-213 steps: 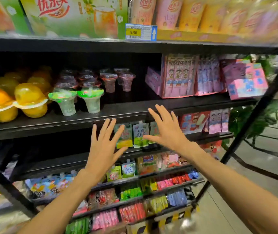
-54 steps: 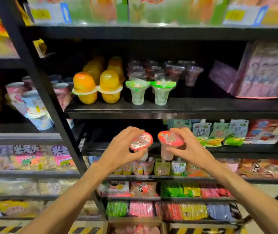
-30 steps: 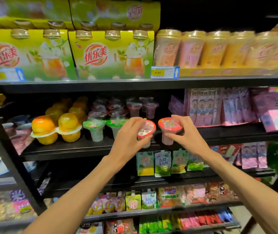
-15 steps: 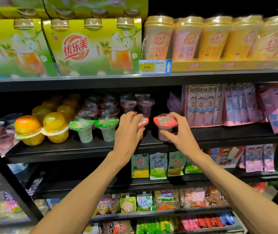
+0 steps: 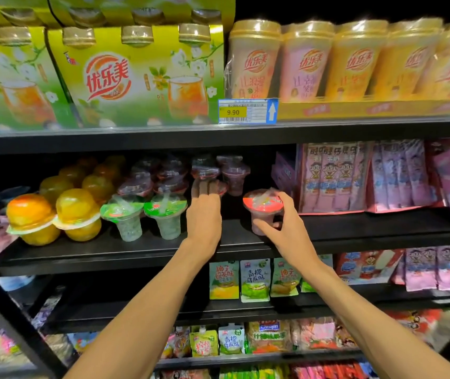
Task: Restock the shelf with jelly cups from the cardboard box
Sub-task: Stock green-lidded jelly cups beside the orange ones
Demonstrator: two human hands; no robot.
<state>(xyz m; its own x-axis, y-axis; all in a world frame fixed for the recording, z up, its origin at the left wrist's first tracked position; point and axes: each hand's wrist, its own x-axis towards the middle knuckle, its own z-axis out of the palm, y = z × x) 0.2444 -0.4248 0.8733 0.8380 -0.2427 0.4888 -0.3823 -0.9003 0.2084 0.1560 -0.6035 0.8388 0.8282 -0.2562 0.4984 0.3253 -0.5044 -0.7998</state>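
Right hand [image 5: 286, 225] holding red-lidded jelly cup [image 5: 262, 210] near shelf [image 5: 136, 251] edge

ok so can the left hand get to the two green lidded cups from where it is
Probably yes. The left hand is on the same shelf, just right of the green-lidded cups, with nothing between them, though it seems occupied with a red-lidded cup.

**Black shelf and its stock**

The black shelf [image 5: 142, 250] carries, from the left, orange and yellow round jelly domes [image 5: 77, 214], two green-lidded cups [image 5: 165, 216], dark purple-lidded cups [image 5: 233, 173] farther back, a red-lidded jelly cup [image 5: 262, 212] near the front edge, and pink snack packs [image 5: 333, 176] at right.
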